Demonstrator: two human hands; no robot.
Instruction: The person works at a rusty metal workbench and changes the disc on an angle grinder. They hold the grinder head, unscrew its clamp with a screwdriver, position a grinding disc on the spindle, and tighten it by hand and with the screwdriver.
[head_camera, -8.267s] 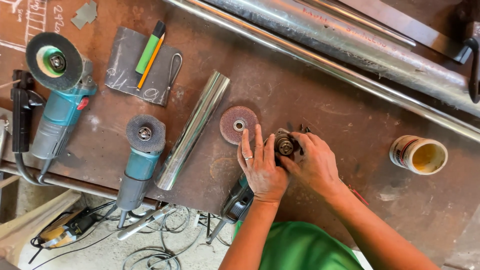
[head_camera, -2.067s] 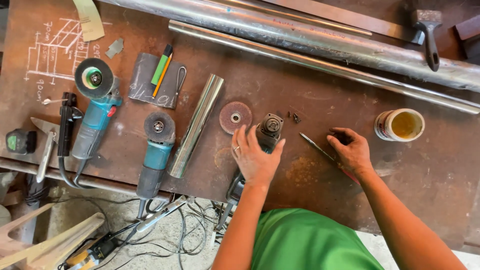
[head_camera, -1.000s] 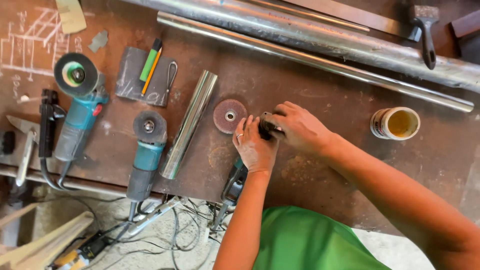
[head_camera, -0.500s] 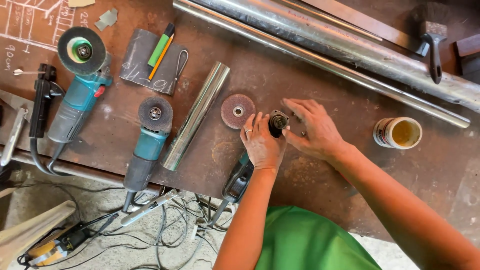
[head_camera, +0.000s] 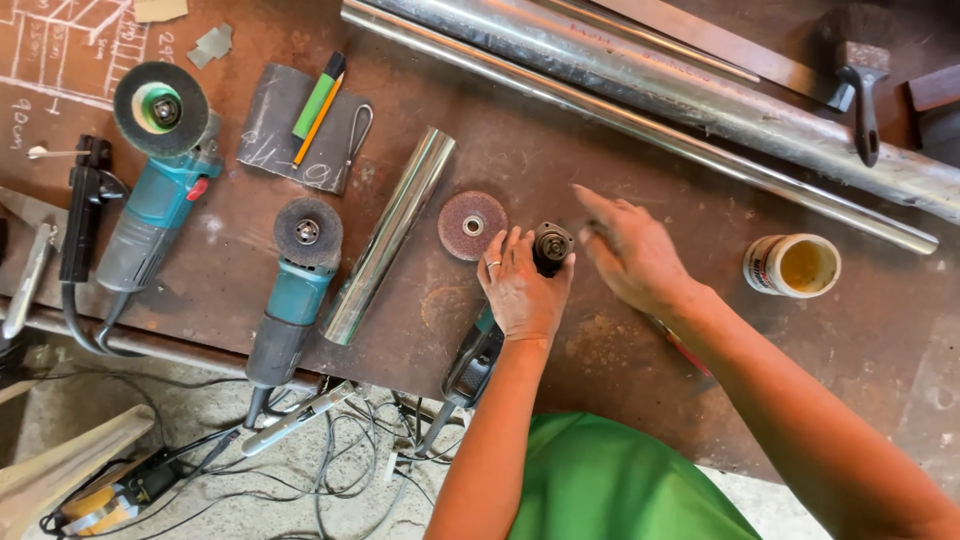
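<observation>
On the rusty table (head_camera: 620, 400), my left hand (head_camera: 522, 290) wraps its grip around the angle grinder (head_camera: 500, 320) beside the loose disc (head_camera: 472, 225), while my right hand (head_camera: 632, 250) hovers open just right of it.

Three angle grinders lie on the workbench (head_camera: 620, 380): one with a grey disc near the left edge (head_camera: 150, 190), a second just right of it (head_camera: 295, 285), and a third (head_camera: 500, 320) under a hand at the front edge; one loose reddish grinding disc (head_camera: 472, 225) lies flat near the middle; three long steel tubes (head_camera: 640, 70) run along the back edge, and one short polished tube (head_camera: 390, 232) lies apart; one open pot (head_camera: 793, 265) stands toward the right edge; one brush (head_camera: 862, 85) sits in the back right corner; two hands show, the left hand (head_camera: 522, 285) and the right hand (head_camera: 630, 250).
</observation>
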